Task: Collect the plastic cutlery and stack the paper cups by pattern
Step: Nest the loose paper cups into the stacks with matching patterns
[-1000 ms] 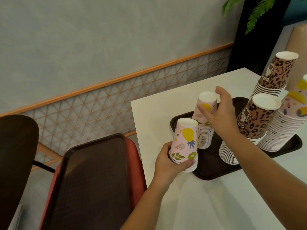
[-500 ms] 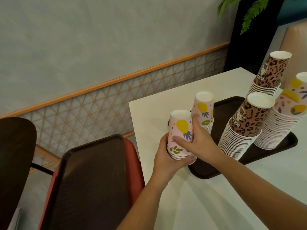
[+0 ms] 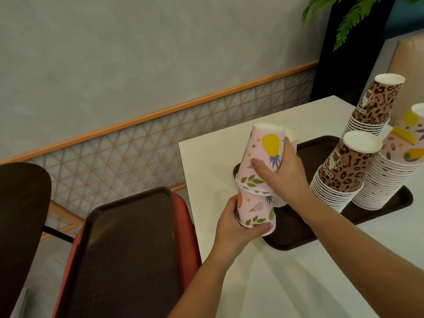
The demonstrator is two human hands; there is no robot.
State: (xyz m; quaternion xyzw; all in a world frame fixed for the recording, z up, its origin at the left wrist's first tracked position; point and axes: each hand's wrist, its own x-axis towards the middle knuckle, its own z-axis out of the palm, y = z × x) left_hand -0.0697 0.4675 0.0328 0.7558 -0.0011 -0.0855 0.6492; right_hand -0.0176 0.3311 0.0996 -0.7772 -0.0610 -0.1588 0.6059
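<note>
Right hand (image 3: 283, 177) grips top fruit cup (image 3: 263, 157) | left hand (image 3: 238, 226) grips lower fruit cups (image 3: 254, 210) | leopard stacks: 2

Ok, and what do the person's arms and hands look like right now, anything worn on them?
Both forearms are bare as far as the frame shows: no sleeves, gloves, watch or bracelets. The left hand shows a pinkish painted thumbnail; no rings are visible on it or on the right hand.

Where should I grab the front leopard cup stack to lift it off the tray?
Judging from its pose, grip the front leopard cup stack low, around the ringed rims near the tray, coming from the near side. The cups are nested upside down, so pulling the top cup alone would likely slide it off.
</note>
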